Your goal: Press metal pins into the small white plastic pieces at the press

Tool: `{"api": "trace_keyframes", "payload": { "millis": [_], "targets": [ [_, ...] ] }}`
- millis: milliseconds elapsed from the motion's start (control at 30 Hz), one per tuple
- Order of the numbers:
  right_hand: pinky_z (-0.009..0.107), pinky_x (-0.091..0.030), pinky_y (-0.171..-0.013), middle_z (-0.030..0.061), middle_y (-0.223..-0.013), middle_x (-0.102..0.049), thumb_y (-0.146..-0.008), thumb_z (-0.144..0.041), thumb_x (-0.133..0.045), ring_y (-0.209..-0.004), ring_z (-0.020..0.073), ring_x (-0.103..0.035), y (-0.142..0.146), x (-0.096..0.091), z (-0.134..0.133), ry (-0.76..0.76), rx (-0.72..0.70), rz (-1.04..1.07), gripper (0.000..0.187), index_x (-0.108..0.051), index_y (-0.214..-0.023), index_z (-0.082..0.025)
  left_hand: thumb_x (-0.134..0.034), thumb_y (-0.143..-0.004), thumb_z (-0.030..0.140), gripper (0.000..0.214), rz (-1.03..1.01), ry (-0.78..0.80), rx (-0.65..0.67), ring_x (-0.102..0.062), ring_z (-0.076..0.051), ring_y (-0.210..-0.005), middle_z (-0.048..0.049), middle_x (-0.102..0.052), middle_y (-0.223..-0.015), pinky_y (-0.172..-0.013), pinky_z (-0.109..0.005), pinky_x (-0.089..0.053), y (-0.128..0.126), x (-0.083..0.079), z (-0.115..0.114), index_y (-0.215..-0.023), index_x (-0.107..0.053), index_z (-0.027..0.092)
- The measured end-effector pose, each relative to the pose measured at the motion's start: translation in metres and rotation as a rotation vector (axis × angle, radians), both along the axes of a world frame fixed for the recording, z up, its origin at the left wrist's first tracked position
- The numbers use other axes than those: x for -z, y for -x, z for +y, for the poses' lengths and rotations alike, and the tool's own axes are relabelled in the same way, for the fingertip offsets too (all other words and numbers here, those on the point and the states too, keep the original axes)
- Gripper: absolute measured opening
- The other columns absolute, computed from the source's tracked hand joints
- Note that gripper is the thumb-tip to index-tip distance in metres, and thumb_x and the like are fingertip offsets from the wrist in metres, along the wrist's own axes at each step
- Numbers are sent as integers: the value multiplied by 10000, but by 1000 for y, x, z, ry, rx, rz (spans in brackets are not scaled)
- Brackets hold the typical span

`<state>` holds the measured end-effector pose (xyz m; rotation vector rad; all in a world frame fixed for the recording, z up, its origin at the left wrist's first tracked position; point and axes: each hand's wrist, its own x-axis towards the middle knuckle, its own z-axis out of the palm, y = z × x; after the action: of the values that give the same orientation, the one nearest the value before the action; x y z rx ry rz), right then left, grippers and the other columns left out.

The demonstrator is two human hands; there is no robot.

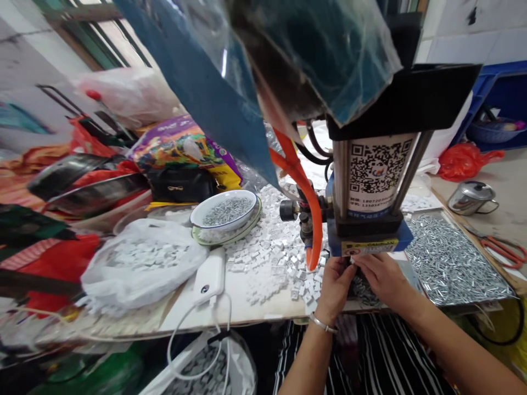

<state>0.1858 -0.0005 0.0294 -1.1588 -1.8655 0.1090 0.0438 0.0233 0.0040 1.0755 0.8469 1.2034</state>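
Both hands meet beneath the head of a pneumatic press (373, 219). My left hand (336, 282) is closed, thumb and fingers pinched at the press's lower front; what they hold is too small to make out. My right hand (381, 277) reaches in from the right, its fingers bent together close to the left fingertips, and anything in them is hidden. Small metal pins (364, 291) lie just below the hands. Left of the press, many small white plastic pieces (284, 258) are spread over the table (247, 312).
A tray of metal pins (457, 263) lies to the right, near scissors (502, 249) and a metal mug (472, 197). An orange hose (310, 214) hangs beside the press. Leftward are a bowl of pins (224, 211), a white power bank (209, 274) and a plastic bag (142, 269).
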Motion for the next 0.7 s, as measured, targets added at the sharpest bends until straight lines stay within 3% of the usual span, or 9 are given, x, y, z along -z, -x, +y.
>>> {"api": "trace_keyframes", "payload": {
  "millis": [267, 433, 533, 633, 700],
  "targets": [
    [368, -571, -797, 88, -998, -719, -972, -178, -510, -923, 223, -658, -1, 4, 0, 42, 26, 53, 219, -714, -1037, -225, -786, -787, 341, 280, 21, -56, 23, -657, -213, -972, -51, -745, -1002, -934, -349, -501, 5, 2, -1, -1018, -726, 195],
    [439, -542, -889, 90, -1060, -691, -911, -103, -503, -1053, 262, -612, -6, -4, -3, 92, 12, 20, 342, -714, -1133, -255, -762, -824, 388, 249, 111, -94, 6, -659, -226, -946, -55, -749, -953, -928, -365, -498, 0, -1, 3, -969, -739, 187],
    [425, -545, -913, 83, -1120, -670, -936, -151, -503, -1077, 245, -613, -15, -4, -9, 125, -30, 60, 355, -700, -1201, -282, -753, -829, 396, 235, 131, -117, -26, -665, -227, -929, -50, -759, -947, -923, -373, -499, -3, -1, 3, -958, -738, 200],
    [413, -538, -975, 88, -1231, -634, -970, -237, -511, -1145, 231, -608, -32, 8, -23, 190, -24, 102, 370, -641, -1312, -290, -743, -827, 397, 224, 177, -107, -43, -679, -234, -934, -56, -770, -946, -925, -379, -499, -2, -4, 1, -941, -746, 204],
    [426, -542, -965, 90, -1196, -655, -977, -249, -497, -1125, 239, -622, -49, 24, -36, 199, 61, 82, 325, -672, -1249, -278, -732, -829, 403, 224, 195, -91, -25, -688, -244, -956, -65, -776, -953, -931, -384, -500, -2, -9, -1, -928, -753, 203]
  ]
}}
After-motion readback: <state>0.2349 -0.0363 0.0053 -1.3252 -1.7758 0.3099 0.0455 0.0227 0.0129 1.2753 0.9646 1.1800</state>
